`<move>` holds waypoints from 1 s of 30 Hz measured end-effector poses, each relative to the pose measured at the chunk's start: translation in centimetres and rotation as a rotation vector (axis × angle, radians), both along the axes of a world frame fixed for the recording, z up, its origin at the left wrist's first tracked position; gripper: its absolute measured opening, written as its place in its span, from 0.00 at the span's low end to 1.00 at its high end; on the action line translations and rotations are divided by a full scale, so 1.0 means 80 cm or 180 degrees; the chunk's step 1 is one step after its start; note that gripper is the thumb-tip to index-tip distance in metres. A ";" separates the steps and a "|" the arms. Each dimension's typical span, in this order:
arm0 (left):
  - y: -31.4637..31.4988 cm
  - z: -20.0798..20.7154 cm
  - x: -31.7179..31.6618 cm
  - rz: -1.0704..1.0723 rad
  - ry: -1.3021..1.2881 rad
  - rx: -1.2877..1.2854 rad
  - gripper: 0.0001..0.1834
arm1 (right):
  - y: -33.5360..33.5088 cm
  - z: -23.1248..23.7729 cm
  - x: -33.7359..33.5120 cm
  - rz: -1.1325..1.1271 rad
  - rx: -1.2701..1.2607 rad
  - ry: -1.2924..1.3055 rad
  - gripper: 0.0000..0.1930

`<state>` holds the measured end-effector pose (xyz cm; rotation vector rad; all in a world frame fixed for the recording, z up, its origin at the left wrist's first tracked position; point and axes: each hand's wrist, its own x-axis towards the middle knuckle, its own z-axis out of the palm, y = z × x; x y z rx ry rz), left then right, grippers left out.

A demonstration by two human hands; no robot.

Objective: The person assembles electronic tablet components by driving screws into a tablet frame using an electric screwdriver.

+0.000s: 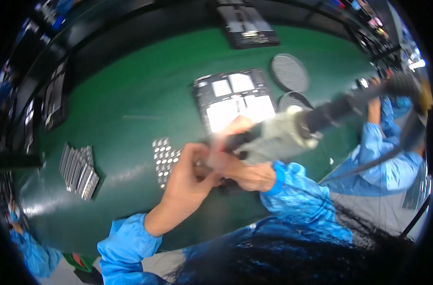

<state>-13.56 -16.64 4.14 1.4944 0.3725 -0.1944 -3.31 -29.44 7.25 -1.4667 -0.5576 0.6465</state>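
Observation:
My left hand (183, 183) is over the near middle of the green table, thumb and fingers curled into a pinch. Against its fingertips lies my right hand (252, 175), also closed, its fingertips smeared by motion. What either hand holds is hidden. A pale fitting (276, 142) on a dark hose (335, 114) crosses in front of my right hand and covers part of it. Just beyond my hands lies an opened tablet-like device (216, 107), its dark inside showing white panels. Left of my left hand is a sheet of small silvery parts (164, 156) in rows.
Stacked grey strips (79, 171) lie at the left of the green table (126, 95). Two round, ridged grey discs (290, 72) (295, 100) sit right of the device. Another opened device (249, 28) is at the back. A co-worker's blue sleeve (371, 142) is at the right.

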 end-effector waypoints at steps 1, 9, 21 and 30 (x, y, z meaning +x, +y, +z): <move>-0.001 0.000 -0.001 -0.0089 -0.0082 -0.0032 0.23 | 0.010 -0.009 -0.006 -0.0228 0.0636 0.0730 0.13; -0.013 0.001 -0.007 0.0422 0.0279 -0.0312 0.27 | -0.120 -0.004 0.088 -0.1945 0.1306 -0.0874 0.13; -0.018 -0.006 -0.005 0.0326 0.0277 -0.0071 0.41 | -0.144 -0.019 0.108 -0.2360 0.1071 -0.0797 0.12; -0.016 -0.010 -0.009 0.0320 0.0080 -0.0086 0.41 | -0.137 -0.025 0.116 -0.2430 0.1133 -0.0835 0.12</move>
